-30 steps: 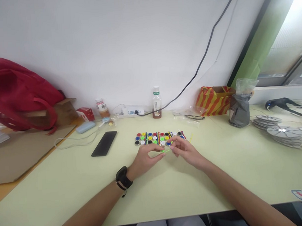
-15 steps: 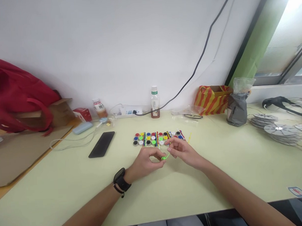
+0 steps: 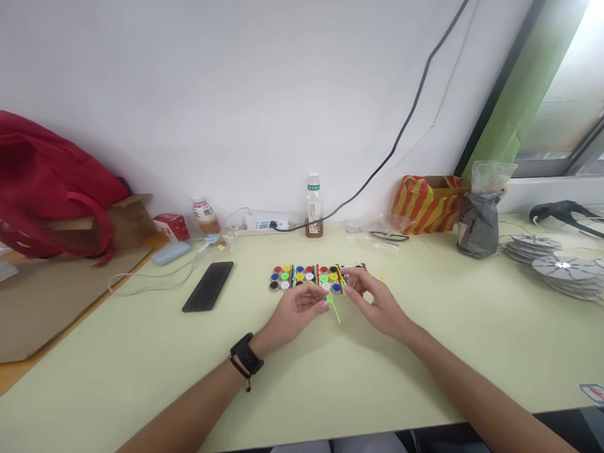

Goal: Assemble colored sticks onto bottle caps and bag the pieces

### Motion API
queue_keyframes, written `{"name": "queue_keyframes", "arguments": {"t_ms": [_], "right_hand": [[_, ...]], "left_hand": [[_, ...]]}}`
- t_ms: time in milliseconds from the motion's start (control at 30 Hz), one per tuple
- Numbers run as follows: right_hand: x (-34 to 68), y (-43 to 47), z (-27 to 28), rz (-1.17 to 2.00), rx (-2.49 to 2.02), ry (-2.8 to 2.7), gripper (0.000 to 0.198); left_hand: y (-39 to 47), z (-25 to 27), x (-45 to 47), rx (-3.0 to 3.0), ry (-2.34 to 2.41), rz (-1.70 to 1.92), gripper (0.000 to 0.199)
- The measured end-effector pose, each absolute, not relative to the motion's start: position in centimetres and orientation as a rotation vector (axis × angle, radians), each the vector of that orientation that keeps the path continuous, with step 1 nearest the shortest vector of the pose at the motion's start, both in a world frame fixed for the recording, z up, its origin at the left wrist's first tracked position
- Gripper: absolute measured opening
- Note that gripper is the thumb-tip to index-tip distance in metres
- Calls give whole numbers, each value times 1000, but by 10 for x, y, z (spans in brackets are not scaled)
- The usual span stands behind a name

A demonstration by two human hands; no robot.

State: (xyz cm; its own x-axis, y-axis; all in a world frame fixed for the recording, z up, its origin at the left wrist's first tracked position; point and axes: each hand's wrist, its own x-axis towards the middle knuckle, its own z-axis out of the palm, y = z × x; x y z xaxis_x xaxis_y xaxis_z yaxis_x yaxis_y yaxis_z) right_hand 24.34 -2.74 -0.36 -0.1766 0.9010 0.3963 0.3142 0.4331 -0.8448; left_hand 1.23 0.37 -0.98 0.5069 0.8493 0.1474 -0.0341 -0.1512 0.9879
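Note:
My left hand (image 3: 296,313) is closed in a pinch on a thin bright green strip (image 3: 336,312), perhaps a cable tie, with a wider part at my fingertips and its tail pointing down towards me. My right hand (image 3: 378,303) is just to the right, thumb and forefinger apart, with nothing plainly between them. Its fingertips are at the near edge of a row of small round pots (image 3: 285,276) with red, blue, yellow, green, black and white tops. Bundles of thin coloured strips (image 3: 317,274) lie between the pots. My right hand hides part of the row's right end.
A black phone (image 3: 208,287) lies left of the pots. A drink bottle (image 3: 314,206) stands by the wall behind them. Further right are a striped bag (image 3: 426,204), a grey bag (image 3: 478,222) and stacked grey discs (image 3: 567,275). A yellow strip (image 3: 383,274) lies beside the row.
The green strip was bent between both hands; now its tail hangs straight from my left hand. My right hand has come away from it, its fingers wider apart. The view has shifted slightly.

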Motion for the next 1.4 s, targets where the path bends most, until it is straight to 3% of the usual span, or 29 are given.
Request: {"name": "queue_keyframes", "arguments": {"t_ms": [133,233,300,367,600,867,1133,1400], "right_hand": [[243,-33,-2,766,-1013,-1778,48],[241,-35,2,913,-995,-1778,37],[240,-35,5,1060,-949,-1801,59],[240,-33,7,1151,-919,-1789,69],[235,-32,4,1170,-967,-1660,39],[234,-33,2,1151,-968,-1710,37],[239,-30,-2,918,-973,-1833,27],[255,-22,1,642,-1085,-1733,25]], "left_hand": [[8,-10,10,1518,713,914,32],[7,-8,10,1540,725,928,32],[6,-7,10,1544,745,938,33],[6,-8,9,1543,757,941,33],[5,-10,10,1569,723,928,34],[1,-5,12,1567,713,895,33],[2,-5,12,1474,664,864,34],[0,-10,13,1530,742,767,46]]}}
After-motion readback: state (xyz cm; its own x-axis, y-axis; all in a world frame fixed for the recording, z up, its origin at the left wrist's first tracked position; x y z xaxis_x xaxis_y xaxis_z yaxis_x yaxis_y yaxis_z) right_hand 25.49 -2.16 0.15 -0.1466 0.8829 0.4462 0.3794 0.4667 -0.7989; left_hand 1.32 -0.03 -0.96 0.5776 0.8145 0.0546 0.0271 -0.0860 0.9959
